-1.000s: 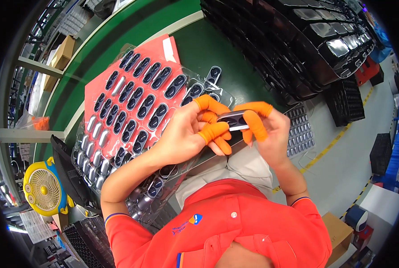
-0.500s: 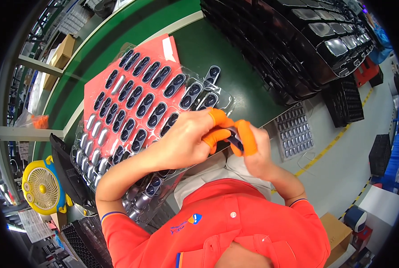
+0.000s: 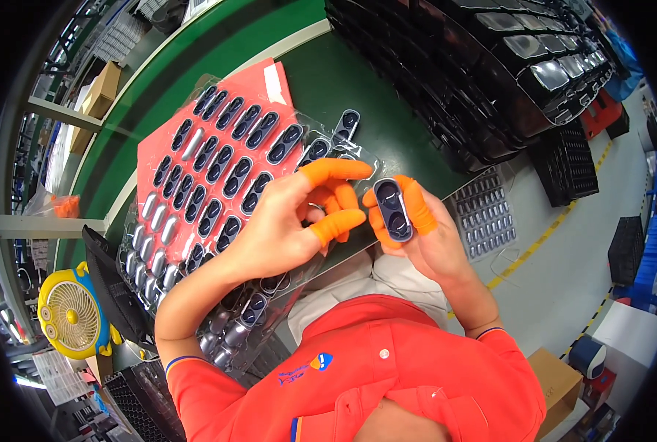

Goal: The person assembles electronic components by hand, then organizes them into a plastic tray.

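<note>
Head view: hands point(image 3: 284, 221) around oval part point(image 3: 393, 210)

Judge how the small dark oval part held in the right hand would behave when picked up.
The oval part probably stays stiff: it holds shape in the right hand. Likely light, pinched by fingertips alone. Its glossy surface may be slippery; the orange finger cots should help grip.

Orange finger cots point(image 3: 337, 225), dark oval part point(image 3: 392, 210), green table point(image 3: 321, 81).

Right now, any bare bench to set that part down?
Bare green mat between the clear tray and the black tray stacks. Crowded elsewhere: the tray fills the bench to the left, and both hands, left hand and right hand holding the part, cover the near edge.
</note>
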Demonstrator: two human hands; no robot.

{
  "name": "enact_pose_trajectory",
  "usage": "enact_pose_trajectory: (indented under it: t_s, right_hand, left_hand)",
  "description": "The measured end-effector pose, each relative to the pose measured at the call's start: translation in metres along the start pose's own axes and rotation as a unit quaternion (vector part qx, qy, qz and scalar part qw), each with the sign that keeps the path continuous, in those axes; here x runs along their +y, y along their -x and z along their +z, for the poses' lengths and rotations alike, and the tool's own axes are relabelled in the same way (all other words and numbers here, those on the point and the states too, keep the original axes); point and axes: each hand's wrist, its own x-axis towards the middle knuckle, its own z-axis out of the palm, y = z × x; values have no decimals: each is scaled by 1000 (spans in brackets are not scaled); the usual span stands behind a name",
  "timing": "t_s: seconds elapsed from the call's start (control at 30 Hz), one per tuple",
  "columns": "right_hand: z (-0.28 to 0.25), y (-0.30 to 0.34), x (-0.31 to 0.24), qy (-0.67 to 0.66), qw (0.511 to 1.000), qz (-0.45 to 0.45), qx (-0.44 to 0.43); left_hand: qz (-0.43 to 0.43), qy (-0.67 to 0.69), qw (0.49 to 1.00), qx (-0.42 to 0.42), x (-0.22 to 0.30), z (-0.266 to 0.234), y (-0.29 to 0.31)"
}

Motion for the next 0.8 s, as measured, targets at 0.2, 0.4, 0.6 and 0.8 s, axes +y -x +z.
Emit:
enact_pose_trajectory:
  t_s: [0.2, 0.4, 0.6, 0.8]
  right_hand:
    - [10, 1, 3, 24, 997, -63, -35]
    - [14, -1, 9, 94, 988, -120, -38]
    - [15, 0, 15, 208, 967, -135, -52]
    - [27, -3, 24, 228, 962, -144, -28]
  left_hand:
    - [21, -14, 998, 57, -12, 6, 19]
    - [7, -2, 998, 65, -11, 7, 19]
    - [-23, 35, 997, 68, -11, 9, 19]
    - [10, -22, 994, 108, -17, 6, 30]
